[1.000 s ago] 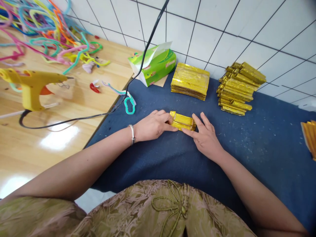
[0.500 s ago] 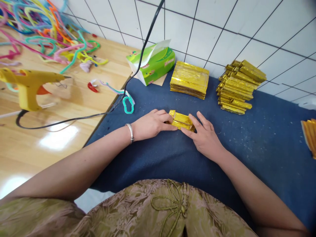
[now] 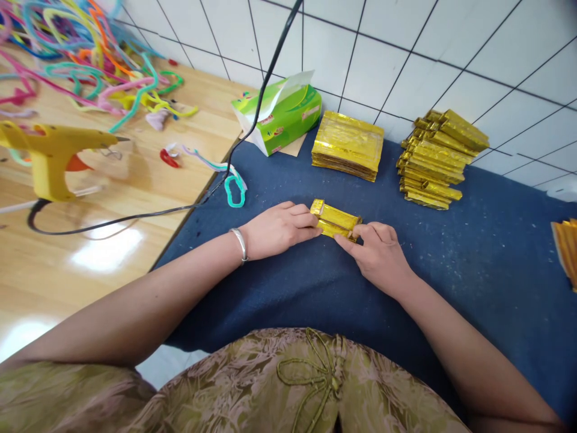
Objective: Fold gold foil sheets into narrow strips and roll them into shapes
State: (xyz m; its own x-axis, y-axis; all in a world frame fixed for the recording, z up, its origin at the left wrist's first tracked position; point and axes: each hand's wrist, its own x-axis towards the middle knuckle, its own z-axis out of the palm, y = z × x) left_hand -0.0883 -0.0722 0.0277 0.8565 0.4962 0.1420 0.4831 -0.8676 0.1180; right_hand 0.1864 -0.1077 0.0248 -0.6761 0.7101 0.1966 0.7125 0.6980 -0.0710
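Note:
A folded sheet of gold foil paper (image 3: 337,221) lies on the dark blue cloth in front of me, its long edges turned in toward the middle. My left hand (image 3: 282,230) is closed on its left end, fingertips pressed together there. At the right end, my right hand (image 3: 376,248) has its thumb and curled fingers closed on the paper's edge. Behind it sit a flat stack of gold foil paper (image 3: 347,144) and, to the right, a pile of narrow folded gold strips (image 3: 435,162).
A green tissue pack (image 3: 288,120) stands by the tiled wall. On the wooden table at left are a yellow glue gun (image 3: 54,156) and tangled coloured pipe cleaners (image 3: 90,60). A black cable (image 3: 256,114) crosses between. More gold paper (image 3: 567,252) lies at the far right.
My right hand's raised fingers have curled down onto the paper's right end. The gold paper looks flatter and more of it shows. My left hand has stayed nearly still.

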